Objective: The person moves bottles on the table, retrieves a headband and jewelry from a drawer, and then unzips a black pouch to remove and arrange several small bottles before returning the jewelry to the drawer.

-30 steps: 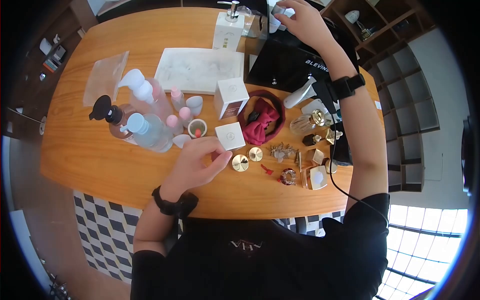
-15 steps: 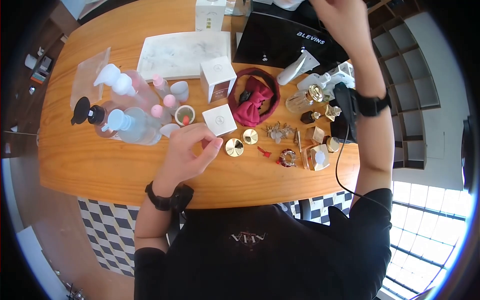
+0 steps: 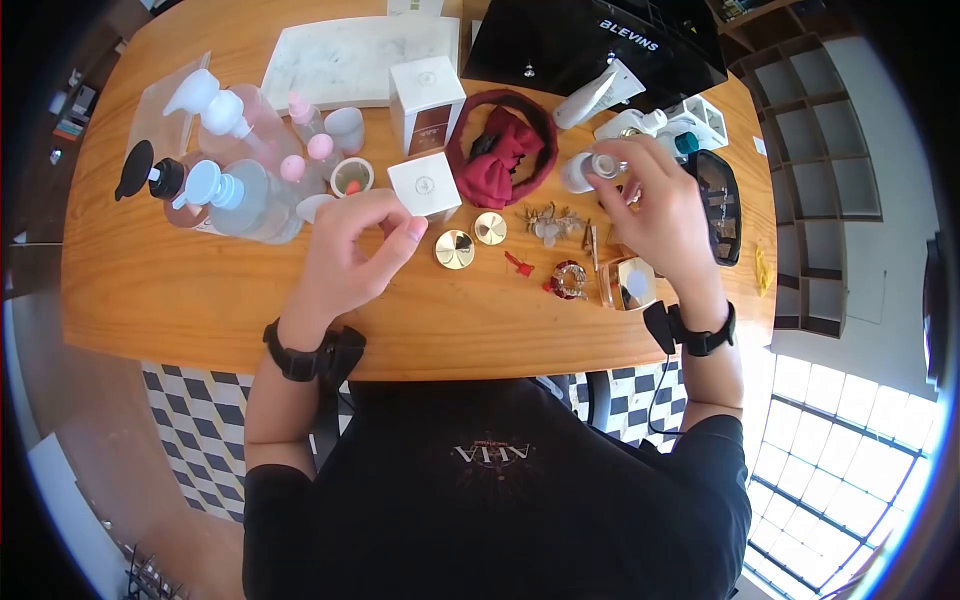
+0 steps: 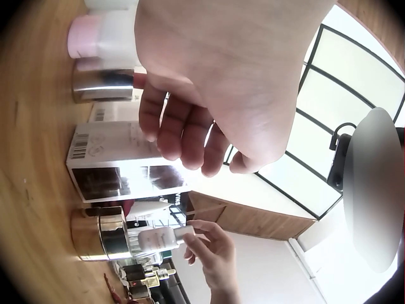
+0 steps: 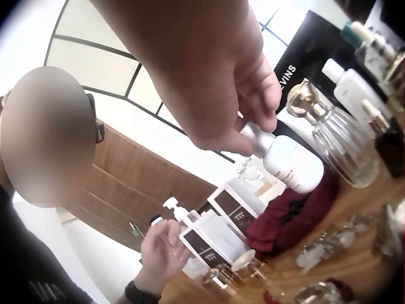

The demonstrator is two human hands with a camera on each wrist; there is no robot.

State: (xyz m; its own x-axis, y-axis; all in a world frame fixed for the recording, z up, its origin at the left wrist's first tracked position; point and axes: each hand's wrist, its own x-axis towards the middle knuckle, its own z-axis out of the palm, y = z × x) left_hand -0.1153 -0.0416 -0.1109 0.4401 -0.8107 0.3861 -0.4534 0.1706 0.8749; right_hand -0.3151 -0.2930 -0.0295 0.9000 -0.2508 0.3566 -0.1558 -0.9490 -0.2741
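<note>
My right hand [image 3: 655,215] pinches a small white bottle [image 5: 295,166] by its silver cap [image 5: 257,140], with fingers and thumb on the cap. In the right wrist view the bottle hangs tilted above the table, in front of a clear ribbed perfume bottle [image 5: 345,145] with a gold top. My left hand [image 3: 345,255] holds nothing, its fingers loosely bent beside a small white box [image 3: 424,187]. Two round gold-topped jars [image 3: 454,249] stand just right of that hand. A dark red bow headband [image 3: 549,140] lies left of the held bottle.
Pump bottles [image 3: 262,205] and small pink-capped bottles [image 3: 320,148] crowd the left side. A white tray [image 3: 320,60], taller white box [image 3: 425,100] and black case [image 3: 600,45] stand behind. Hair clips [image 3: 553,222], a bracelet [image 3: 569,280] and a square perfume bottle [image 3: 628,287] lie front right.
My right hand has come back from the black case at the far right to above the table's right side, bringing the small white bottle. My left hand stays beside the small box.
</note>
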